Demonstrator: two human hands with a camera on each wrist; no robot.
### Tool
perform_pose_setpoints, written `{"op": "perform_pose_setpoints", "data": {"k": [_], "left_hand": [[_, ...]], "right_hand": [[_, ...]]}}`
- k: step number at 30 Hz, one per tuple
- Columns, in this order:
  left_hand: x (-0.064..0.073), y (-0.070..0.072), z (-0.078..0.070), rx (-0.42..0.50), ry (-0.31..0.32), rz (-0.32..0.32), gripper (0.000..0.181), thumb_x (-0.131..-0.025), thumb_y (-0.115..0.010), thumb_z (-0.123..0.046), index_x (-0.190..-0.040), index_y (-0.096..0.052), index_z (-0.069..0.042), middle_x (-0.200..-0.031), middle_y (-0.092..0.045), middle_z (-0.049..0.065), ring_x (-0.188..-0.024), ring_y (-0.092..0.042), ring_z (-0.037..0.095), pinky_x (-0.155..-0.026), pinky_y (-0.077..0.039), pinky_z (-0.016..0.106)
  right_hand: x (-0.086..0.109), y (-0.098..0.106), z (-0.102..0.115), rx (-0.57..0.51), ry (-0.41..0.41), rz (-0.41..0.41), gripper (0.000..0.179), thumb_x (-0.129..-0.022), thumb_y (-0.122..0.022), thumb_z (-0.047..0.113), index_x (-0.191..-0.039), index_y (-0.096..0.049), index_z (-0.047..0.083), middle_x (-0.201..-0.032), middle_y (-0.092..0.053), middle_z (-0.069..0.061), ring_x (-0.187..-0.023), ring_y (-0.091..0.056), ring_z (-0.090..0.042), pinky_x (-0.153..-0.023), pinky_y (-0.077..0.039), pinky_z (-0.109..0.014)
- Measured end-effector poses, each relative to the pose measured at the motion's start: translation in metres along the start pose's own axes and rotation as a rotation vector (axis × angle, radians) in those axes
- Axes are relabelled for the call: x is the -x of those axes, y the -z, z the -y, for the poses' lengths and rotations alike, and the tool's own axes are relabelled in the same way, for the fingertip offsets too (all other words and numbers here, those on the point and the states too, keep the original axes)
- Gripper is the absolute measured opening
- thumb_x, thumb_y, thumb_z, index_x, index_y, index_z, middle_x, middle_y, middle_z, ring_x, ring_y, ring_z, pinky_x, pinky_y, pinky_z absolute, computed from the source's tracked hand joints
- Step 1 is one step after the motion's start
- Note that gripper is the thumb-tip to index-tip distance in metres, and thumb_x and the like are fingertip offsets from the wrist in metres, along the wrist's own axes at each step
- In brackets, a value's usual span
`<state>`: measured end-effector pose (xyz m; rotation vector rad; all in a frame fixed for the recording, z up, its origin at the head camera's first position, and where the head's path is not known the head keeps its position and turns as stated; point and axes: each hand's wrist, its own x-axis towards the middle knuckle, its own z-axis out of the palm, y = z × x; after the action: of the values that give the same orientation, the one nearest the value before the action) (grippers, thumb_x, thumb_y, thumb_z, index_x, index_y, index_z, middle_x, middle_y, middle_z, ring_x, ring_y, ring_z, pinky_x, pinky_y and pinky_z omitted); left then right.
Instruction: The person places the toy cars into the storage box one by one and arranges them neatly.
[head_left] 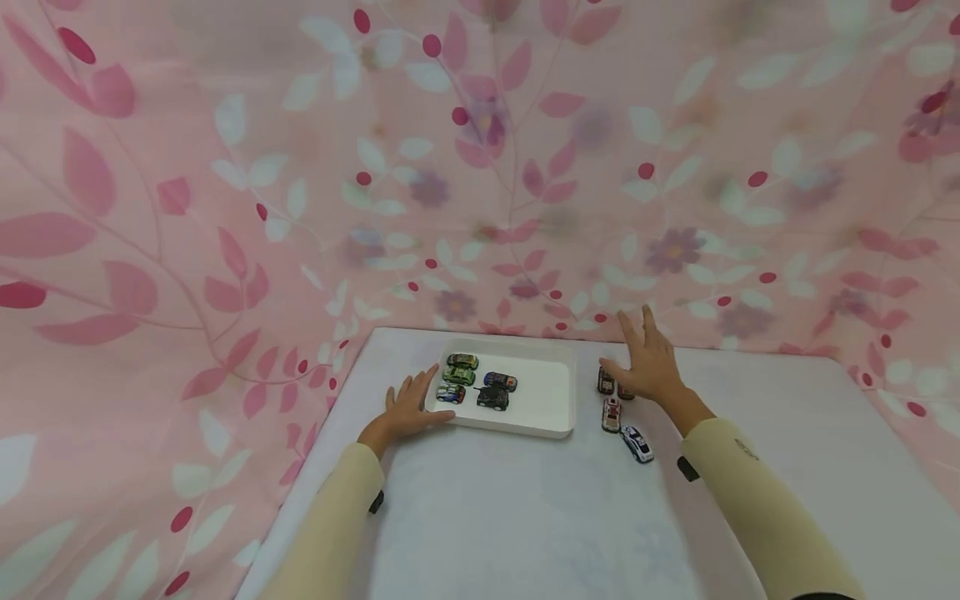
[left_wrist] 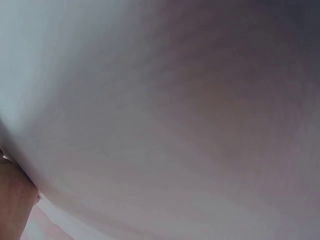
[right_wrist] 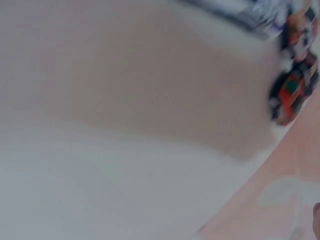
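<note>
In the head view a white tray (head_left: 542,392) holds several toy cars, among them a green car (head_left: 458,377), a dark blue car (head_left: 500,382) and a black car (head_left: 492,397). My left hand (head_left: 407,408) lies at its left side, fingers spread along the edge, thumb by the front left corner. Right of the tray, my right hand (head_left: 651,367) hovers with spread fingers over two dark toy cars, one dark car (head_left: 605,382) near the thumb, the other partly hidden. Closer in are a red-and-white car (head_left: 611,414) and a white-and-black car (head_left: 637,444).
Everything stands on a table (head_left: 525,517) covered in white cloth. Behind and to the left hangs a pink curtain (head_left: 510,167) with a leaf pattern, meeting the table's back edge. The left wrist view shows mostly blurred cloth.
</note>
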<state>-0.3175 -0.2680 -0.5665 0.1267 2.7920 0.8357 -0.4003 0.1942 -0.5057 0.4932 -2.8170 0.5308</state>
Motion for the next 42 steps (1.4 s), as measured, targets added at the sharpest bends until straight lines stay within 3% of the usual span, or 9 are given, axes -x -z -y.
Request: {"op": "perform_pose_setpoints", "data": {"k": [5, 10, 15, 20, 26, 33, 42], "left_hand": [[0.003, 0.005, 0.002, 0.005, -0.012, -0.013, 0.113, -0.075, -0.063, -0.077, -0.160, -0.004, -0.031, -0.165, -0.011, 0.019, -0.152, -0.001, 0.044, -0.114, 0.008, 0.069], [0.002, 0.000, 0.009, -0.012, -0.003, -0.008, 0.112, -0.076, -0.062, -0.077, -0.160, -0.003, -0.032, -0.166, -0.010, 0.017, -0.152, -0.001, 0.043, -0.114, 0.008, 0.069], [0.002, -0.010, 0.011, 0.003, 0.002, 0.022, 0.113, -0.075, -0.062, -0.078, -0.160, -0.003, -0.031, -0.166, -0.009, 0.017, -0.152, 0.001, 0.042, -0.114, 0.008, 0.069], [0.003, -0.011, 0.005, 0.026, -0.005, 0.010, 0.112, -0.076, -0.063, -0.076, -0.160, -0.004, -0.032, -0.166, -0.008, 0.017, -0.153, 0.002, 0.042, -0.115, 0.010, 0.067], [0.000, -0.006, 0.001, 0.015, -0.003, 0.006, 0.112, -0.076, -0.064, -0.075, -0.160, -0.003, -0.031, -0.166, -0.008, 0.017, -0.152, 0.002, 0.043, -0.115, 0.010, 0.068], [-0.011, -0.009, 0.010, -0.008, -0.020, -0.007, 0.112, -0.076, -0.062, -0.076, -0.160, -0.002, -0.033, -0.167, -0.008, 0.015, -0.153, 0.003, 0.041, -0.114, 0.012, 0.068], [-0.004, -0.002, 0.003, -0.010, -0.014, 0.003, 0.115, -0.075, -0.062, -0.078, -0.160, -0.003, -0.029, -0.166, -0.009, 0.019, -0.152, 0.001, 0.044, -0.114, 0.009, 0.069]], "right_hand": [[0.011, 0.010, -0.022, 0.053, -0.067, 0.048, 0.095, -0.091, -0.052, 0.064, -0.161, 0.000, 0.026, -0.164, 0.016, -0.021, -0.141, -0.016, -0.061, -0.109, -0.015, -0.073], [0.025, 0.017, -0.033, 0.067, -0.095, 0.071, 0.095, -0.091, -0.054, 0.061, -0.160, -0.001, 0.022, -0.163, 0.015, -0.025, -0.142, -0.013, -0.061, -0.109, -0.015, -0.074], [0.041, 0.021, -0.041, 0.098, -0.104, 0.131, 0.097, -0.091, -0.055, 0.059, -0.160, 0.000, 0.020, -0.162, 0.016, -0.027, -0.139, -0.016, -0.063, -0.108, -0.016, -0.074], [0.045, 0.021, -0.050, 0.138, -0.114, 0.129, 0.097, -0.092, -0.054, 0.060, -0.160, 0.003, 0.021, -0.162, 0.017, -0.026, -0.138, -0.019, -0.063, -0.108, -0.018, -0.073], [0.047, 0.019, -0.051, 0.117, -0.119, 0.141, 0.098, -0.091, -0.053, 0.062, -0.160, 0.003, 0.021, -0.162, 0.017, -0.027, -0.136, -0.020, -0.065, -0.108, -0.017, -0.074], [0.054, 0.021, -0.048, 0.105, -0.150, 0.159, 0.097, -0.091, -0.053, 0.061, -0.160, 0.003, 0.020, -0.161, 0.017, -0.027, -0.134, -0.022, -0.066, -0.109, -0.017, -0.074], [0.055, 0.012, -0.039, 0.048, -0.140, 0.154, 0.096, -0.091, -0.056, 0.059, -0.160, -0.004, 0.019, -0.162, 0.011, -0.028, -0.134, -0.025, -0.067, -0.106, -0.019, -0.077]]}}
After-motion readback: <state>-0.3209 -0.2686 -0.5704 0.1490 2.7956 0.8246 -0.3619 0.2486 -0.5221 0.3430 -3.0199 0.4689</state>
